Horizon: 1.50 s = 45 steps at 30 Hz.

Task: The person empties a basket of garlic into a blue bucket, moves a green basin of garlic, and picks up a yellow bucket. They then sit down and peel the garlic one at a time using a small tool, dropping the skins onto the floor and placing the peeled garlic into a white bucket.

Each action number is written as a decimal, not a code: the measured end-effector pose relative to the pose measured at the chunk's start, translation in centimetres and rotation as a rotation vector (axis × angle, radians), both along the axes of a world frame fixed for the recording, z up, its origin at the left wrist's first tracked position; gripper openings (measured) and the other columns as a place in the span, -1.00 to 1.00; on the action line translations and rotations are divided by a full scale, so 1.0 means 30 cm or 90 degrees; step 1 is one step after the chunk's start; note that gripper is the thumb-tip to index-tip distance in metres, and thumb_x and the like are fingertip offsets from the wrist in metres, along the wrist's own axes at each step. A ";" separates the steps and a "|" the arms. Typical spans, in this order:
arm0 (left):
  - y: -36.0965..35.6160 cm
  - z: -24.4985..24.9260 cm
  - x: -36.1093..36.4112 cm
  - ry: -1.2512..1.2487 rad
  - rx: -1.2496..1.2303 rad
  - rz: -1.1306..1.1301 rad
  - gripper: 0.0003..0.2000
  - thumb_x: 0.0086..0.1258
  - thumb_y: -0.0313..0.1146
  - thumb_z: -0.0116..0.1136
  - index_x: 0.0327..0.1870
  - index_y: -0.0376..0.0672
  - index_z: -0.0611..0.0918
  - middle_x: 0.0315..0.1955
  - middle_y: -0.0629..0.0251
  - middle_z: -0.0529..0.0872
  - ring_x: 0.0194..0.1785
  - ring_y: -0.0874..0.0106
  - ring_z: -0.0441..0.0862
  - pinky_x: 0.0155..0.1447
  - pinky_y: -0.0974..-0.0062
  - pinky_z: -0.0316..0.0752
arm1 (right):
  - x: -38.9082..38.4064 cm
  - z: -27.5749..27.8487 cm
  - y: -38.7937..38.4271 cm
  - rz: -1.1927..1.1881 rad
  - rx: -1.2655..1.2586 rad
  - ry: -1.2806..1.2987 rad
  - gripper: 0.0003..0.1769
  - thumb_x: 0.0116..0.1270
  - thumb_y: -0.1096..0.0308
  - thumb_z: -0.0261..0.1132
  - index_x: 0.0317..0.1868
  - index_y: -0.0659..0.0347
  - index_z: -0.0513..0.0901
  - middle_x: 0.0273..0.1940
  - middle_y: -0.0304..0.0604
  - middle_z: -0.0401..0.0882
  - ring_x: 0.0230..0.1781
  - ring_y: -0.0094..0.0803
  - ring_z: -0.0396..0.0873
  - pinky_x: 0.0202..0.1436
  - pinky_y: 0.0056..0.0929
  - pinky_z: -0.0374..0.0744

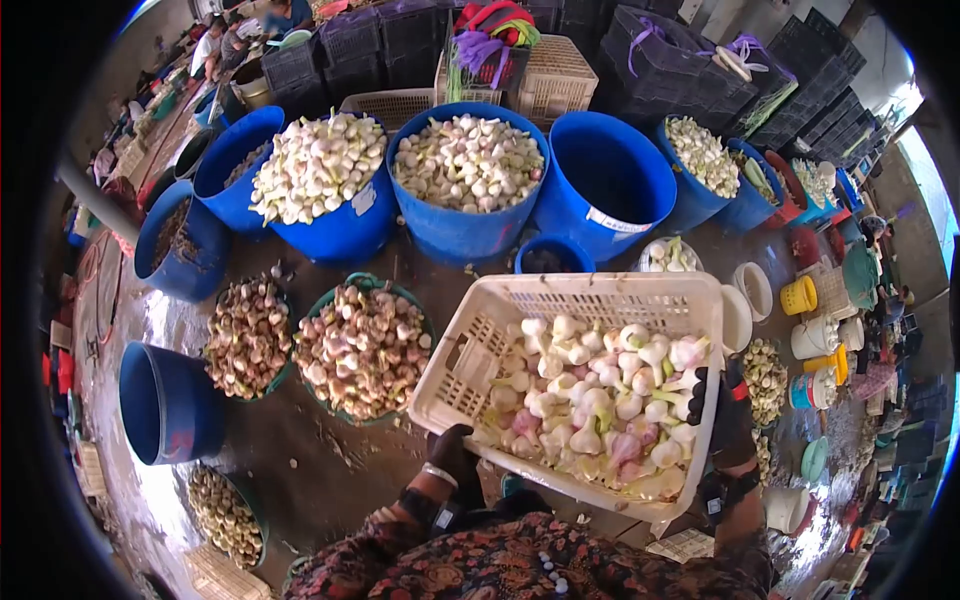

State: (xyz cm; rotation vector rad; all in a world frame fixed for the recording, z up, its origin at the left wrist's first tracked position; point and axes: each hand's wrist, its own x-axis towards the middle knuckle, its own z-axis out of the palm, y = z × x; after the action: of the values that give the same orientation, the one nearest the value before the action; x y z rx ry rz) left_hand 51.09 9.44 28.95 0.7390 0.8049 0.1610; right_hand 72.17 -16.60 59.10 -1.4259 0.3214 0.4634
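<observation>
A cream plastic crate is held tilted in front of me, above the wet floor. Peeled-looking white and pinkish garlic bulbs lie inside, mostly toward its right and near side. My left hand, in a dark glove, is closed on the crate's near left edge. On the right side wall, my right hand, also gloved in black, grips the rim with its fingertips showing inside beside the garlic. The undersides of both grips are hidden.
Blue tubs heaped with white garlic stand ahead, beside a deep blue tub. Baskets of brownish garlic sit on the floor to the left. Stacked black crates line the back. Buckets crowd the right; people are far left.
</observation>
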 end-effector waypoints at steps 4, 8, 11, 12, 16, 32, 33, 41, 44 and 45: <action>0.318 0.023 0.391 0.117 -0.353 -0.123 -0.62 0.13 -0.34 0.17 -0.02 -0.19 0.45 -0.35 0.18 0.57 -0.24 0.27 0.57 -0.08 0.38 0.53 | 0.158 0.096 0.194 -0.029 0.045 -0.070 -0.48 0.30 -0.19 0.08 -0.22 0.16 0.51 -0.58 -0.36 0.40 -0.63 -0.56 0.40 -0.58 -0.56 0.42; 0.552 0.329 0.743 0.050 -0.311 -0.104 -0.65 0.15 -0.27 0.11 -0.03 -0.18 0.49 -0.36 0.20 0.59 -0.32 0.27 0.54 -0.14 0.37 0.53 | 0.362 0.240 0.496 -0.080 -0.013 -0.100 -0.56 0.36 -0.07 0.03 -0.14 0.17 0.49 -0.54 -0.34 0.41 -0.61 -0.53 0.41 -0.56 -0.56 0.45; 0.693 0.313 0.991 0.100 -0.274 -0.189 -0.63 0.22 -0.18 0.08 -0.01 -0.17 0.49 -0.34 0.21 0.60 -0.35 0.27 0.55 -0.16 0.33 0.54 | 0.492 0.292 0.669 -0.116 -0.065 -0.167 -0.64 0.40 0.08 0.00 -0.09 0.21 0.48 -0.51 -0.31 0.43 -0.59 -0.50 0.43 -0.52 -0.55 0.48; 0.730 0.273 1.075 0.067 -0.313 -0.194 -0.62 0.25 -0.13 0.06 0.00 -0.16 0.49 -0.33 0.21 0.61 -0.36 0.27 0.55 -0.18 0.31 0.55 | 0.563 0.302 0.722 -0.101 -0.092 -0.218 -0.65 0.40 0.11 0.02 -0.10 0.23 0.48 -0.50 -0.29 0.44 -0.58 -0.49 0.44 -0.50 -0.54 0.49; 0.853 0.199 1.370 -0.088 -0.329 -0.227 -0.50 0.35 0.09 -0.05 0.14 -0.09 0.44 -0.12 0.23 0.63 -0.16 0.28 0.60 -0.06 0.29 0.52 | 0.867 0.359 0.998 -0.008 -0.007 -0.219 -0.64 0.41 0.11 0.02 0.00 0.22 0.43 -0.39 -0.26 0.48 -0.47 -0.47 0.49 -0.42 -0.54 0.52; 1.425 0.668 1.868 -0.104 0.440 0.118 -0.60 0.30 -0.05 0.14 -0.21 -0.30 0.60 -0.50 0.47 0.59 -0.41 0.64 0.42 -0.21 0.65 0.37 | 1.928 0.207 1.688 0.707 0.286 -0.012 -0.31 0.37 0.00 -0.01 0.29 0.39 0.16 0.09 0.22 0.40 0.08 0.03 0.44 0.22 -0.03 0.38; 1.480 0.672 1.913 -0.124 0.426 0.169 -0.57 0.33 0.00 0.08 -0.20 -0.29 0.60 -0.46 0.47 0.58 -0.40 0.63 0.41 -0.22 0.64 0.36 | 1.918 0.288 1.660 0.693 0.116 -0.279 -0.26 0.30 0.00 0.04 0.30 0.39 0.13 0.15 0.23 0.34 0.14 0.01 0.40 0.23 -0.03 0.38; 1.937 0.273 2.168 -0.276 0.040 0.212 -0.45 0.34 0.11 0.00 0.09 -0.22 0.52 -0.09 0.35 0.60 -0.08 0.53 0.53 0.04 0.55 0.43 | 2.112 -0.368 0.998 0.147 0.024 -0.431 -0.51 0.49 0.20 -0.19 0.34 0.24 0.14 0.27 -0.06 0.26 0.27 -0.25 0.28 0.28 -0.38 0.33; 2.030 0.202 2.210 -0.219 0.056 0.201 -0.42 0.30 0.17 0.00 0.08 -0.18 0.53 -0.11 0.36 0.61 -0.12 0.51 0.55 0.01 0.54 0.45 | 2.071 -0.488 1.281 0.171 -0.014 -0.434 -0.54 0.41 0.15 0.01 0.18 0.26 0.34 0.11 -0.16 0.40 0.12 -0.37 0.36 0.20 -0.39 0.35; 2.051 0.180 2.218 -0.213 0.059 0.203 -0.42 0.30 0.17 0.00 0.08 -0.18 0.53 -0.11 0.36 0.61 -0.12 0.51 0.55 0.01 0.54 0.45 | 2.052 -0.507 1.381 0.181 -0.035 -0.440 -0.56 0.36 0.12 0.11 0.11 0.26 0.44 0.03 -0.22 0.47 0.04 -0.43 0.40 0.17 -0.40 0.36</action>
State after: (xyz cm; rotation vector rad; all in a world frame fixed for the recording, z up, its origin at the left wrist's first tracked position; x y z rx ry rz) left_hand 117.63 70.98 34.35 0.6443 0.5923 0.5970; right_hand 133.73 24.84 43.89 -1.5997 -0.4321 0.1649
